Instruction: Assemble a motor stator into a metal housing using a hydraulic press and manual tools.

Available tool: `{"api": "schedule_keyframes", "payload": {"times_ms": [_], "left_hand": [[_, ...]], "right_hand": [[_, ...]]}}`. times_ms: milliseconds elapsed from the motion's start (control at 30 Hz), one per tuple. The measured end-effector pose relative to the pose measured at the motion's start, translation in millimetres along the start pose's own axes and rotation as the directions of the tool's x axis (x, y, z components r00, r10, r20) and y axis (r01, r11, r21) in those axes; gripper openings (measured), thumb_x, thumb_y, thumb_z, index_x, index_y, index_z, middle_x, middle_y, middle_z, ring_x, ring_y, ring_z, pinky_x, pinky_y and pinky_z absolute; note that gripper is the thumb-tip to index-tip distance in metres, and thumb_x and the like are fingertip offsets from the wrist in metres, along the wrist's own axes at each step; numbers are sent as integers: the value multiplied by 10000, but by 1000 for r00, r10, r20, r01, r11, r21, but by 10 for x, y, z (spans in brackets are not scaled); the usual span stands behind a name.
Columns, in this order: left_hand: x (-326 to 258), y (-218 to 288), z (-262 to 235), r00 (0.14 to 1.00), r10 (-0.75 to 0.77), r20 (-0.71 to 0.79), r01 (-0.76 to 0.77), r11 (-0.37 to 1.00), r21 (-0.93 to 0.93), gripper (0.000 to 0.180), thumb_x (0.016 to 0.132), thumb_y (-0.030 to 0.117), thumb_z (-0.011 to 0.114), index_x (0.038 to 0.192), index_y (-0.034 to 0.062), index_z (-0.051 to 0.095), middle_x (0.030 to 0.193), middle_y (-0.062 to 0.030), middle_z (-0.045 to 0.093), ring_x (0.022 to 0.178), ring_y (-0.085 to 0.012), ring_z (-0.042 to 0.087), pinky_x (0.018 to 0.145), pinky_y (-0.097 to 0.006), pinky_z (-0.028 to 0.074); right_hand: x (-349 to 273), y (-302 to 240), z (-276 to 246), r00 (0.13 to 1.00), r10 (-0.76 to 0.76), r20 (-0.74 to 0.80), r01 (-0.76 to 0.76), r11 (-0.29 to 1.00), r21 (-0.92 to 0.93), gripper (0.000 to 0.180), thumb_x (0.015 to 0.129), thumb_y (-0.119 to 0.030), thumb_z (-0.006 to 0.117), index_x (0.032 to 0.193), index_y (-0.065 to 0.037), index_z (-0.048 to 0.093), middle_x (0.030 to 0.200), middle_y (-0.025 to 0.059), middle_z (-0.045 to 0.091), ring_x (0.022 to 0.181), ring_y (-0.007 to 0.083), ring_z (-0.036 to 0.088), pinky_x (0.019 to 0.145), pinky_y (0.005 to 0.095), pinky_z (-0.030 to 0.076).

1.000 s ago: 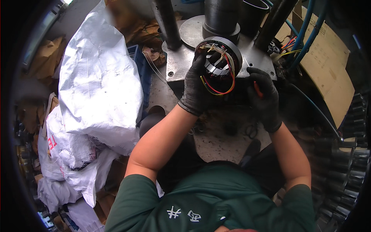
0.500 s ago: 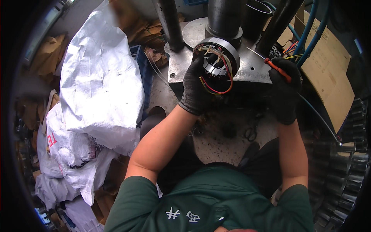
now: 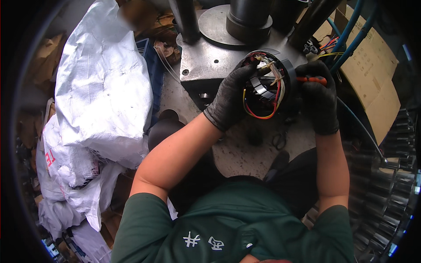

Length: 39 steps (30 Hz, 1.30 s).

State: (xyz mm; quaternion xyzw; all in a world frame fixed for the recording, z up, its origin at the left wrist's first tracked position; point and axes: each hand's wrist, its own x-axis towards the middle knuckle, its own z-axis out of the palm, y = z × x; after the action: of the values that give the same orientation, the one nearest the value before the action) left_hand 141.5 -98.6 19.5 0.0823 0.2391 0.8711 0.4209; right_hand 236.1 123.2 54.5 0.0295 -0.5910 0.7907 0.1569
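My left hand [image 3: 230, 97], in a black glove, is closed on a motor stator [image 3: 288, 74]. This round metal ring is tilted, with red, yellow and white wires [image 3: 276, 103] looping from its open middle. My right hand [image 3: 320, 103], also gloved, grips a screwdriver [image 3: 315, 80] by its orange-red handle. The screwdriver points left at the stator's right side. Its shaft tip is hidden, so I cannot tell whether it goes inside the ring. Both hands are above the floor, in front of a steel press base [image 3: 199, 59].
Thick press columns [image 3: 184, 22] rise behind the base. A white woven sack [image 3: 105, 83] and a blue crate [image 3: 154, 72] stand at the left. Right are blue hoses [image 3: 351, 48], cardboard [image 3: 370, 79] and stacked metal parts [image 3: 381, 197]. Scissors [image 3: 279, 141] lie on the floor.
The stator has moved right and nearer to me, turning to the right. The screwdriver has swung from slanting clear of it to lying level against its right side. The view has shifted slightly.
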Motion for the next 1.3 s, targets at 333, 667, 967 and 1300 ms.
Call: {"api": "schedule_keyframes", "payload": {"times_ms": [333, 667, 967, 1300], "left_hand": [[32, -52, -56, 994, -98, 44, 104, 982, -160, 496, 1005, 276, 650, 1430, 47, 538, 1341, -175, 656, 1210, -323, 674, 1065, -497, 562], [50, -98, -62, 996, -88, 5, 88, 982, -166, 499, 994, 307, 691, 1411, 76, 545, 1322, -167, 656, 1171, -341, 694, 1004, -518, 592], [45, -74, -45, 995, -97, -30, 91, 982, -164, 466, 1024, 319, 657, 1397, 60, 551, 1272, -152, 681, 1126, -305, 710, 998, -475, 593], [28, -77, -41, 995, -93, -31, 89, 989, -117, 507, 1031, 334, 639, 1445, 65, 520, 1348, -172, 643, 1206, -319, 683, 1040, -479, 583]], "right_hand": [[-4, -67, 8, 999, 35, -9, -37, 969, -244, 323, 825, -6, 687, 1147, 3, 660, 1082, 105, 731, 944, 175, 712, 857, 326, 601], [-38, -164, 8, 975, -201, -94, 132, 866, -482, 260, 803, 22, 652, 1059, -16, 680, 1035, 66, 733, 952, 144, 694, 894, 304, 566], [45, 20, -31, 998, -57, -21, 50, 964, -260, 271, 819, -55, 683, 1085, 0, 693, 1033, 94, 731, 957, 166, 697, 872, 297, 563], [39, 46, -2, 996, -82, -36, 68, 953, -294, 277, 799, -46, 698, 1072, 1, 696, 1011, 99, 742, 957, 177, 700, 902, 307, 557]]}}
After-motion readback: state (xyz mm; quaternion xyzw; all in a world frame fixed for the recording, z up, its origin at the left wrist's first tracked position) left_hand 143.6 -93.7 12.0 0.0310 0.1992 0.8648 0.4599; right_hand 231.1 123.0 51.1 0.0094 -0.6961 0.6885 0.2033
